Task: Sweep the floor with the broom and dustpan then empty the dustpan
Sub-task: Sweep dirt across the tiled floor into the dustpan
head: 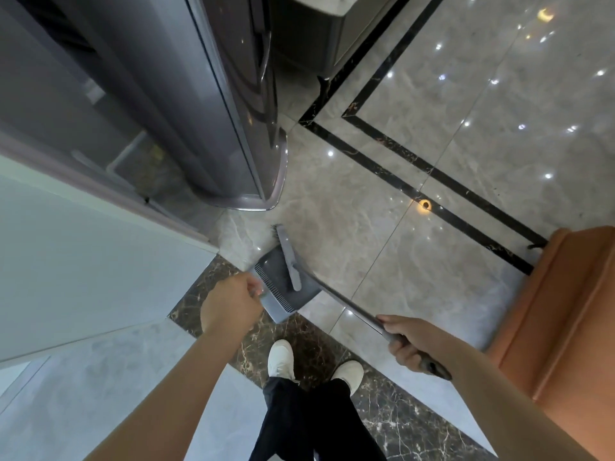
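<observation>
You're mid-sweep: left hand (233, 302) grips the dustpan (283, 287) on the floor at 12 o'clock from your shoes, right hand (407, 341) clenched on the broom (289, 257), bristles at its mouth. Emptying's still left

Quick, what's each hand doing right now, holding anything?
Left hand: closed on the handle of the dustpan.
Right hand: closed around the broom handle, broom head at the pan's mouth.

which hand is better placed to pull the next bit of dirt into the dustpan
Right. The right hand grips the broom handle, its head at the dustpan mouth; the left hand is steadying the dustpan.
</observation>
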Demonstrator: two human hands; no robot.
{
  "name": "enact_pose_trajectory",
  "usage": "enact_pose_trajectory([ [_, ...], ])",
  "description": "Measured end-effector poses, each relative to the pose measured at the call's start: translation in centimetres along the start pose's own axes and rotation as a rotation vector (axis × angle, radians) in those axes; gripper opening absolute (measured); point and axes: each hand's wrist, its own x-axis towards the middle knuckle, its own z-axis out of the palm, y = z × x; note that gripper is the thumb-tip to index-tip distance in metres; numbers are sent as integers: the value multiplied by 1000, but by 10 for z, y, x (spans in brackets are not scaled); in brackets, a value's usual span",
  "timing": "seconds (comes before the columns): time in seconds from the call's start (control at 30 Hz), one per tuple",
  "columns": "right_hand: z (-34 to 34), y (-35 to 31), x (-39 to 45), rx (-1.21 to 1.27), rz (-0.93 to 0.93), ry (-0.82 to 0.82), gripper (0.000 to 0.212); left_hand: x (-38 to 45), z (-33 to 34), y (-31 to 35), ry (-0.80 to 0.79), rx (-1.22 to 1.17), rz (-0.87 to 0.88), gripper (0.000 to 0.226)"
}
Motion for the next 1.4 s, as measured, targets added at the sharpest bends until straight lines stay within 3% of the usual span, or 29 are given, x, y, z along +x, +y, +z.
enact_pose_trajectory([
  [0.17,-30,28,-4,139,-71,107,40,-3,-4,-1,-24,-52,0,21],
  [0.33,-54,55,-6,372,-101,250,28,-7,-5,0,-93,-110,57,18],
  [0.47,-79,81,2,458,-21,333,17,2,-8,0,-189,9,173,10],
  [0.63,-94,129,11,588,37,441,36,11,-14,14,-386,214,332,24],
  [0.73,-92,168,18,496,90,502,35,8,-7,30,-431,409,436,31],
  [0.93,-44,196,24,631,46,356,23,-6,12,47,-348,549,496,32],
  [1.23,30,159,10,500,-33,182,38,-5,19,44,-288,552,490,33],
  [1.4,29,160,1,752,-34,-48,31,-8,20,41,-251,539,486,34],
])
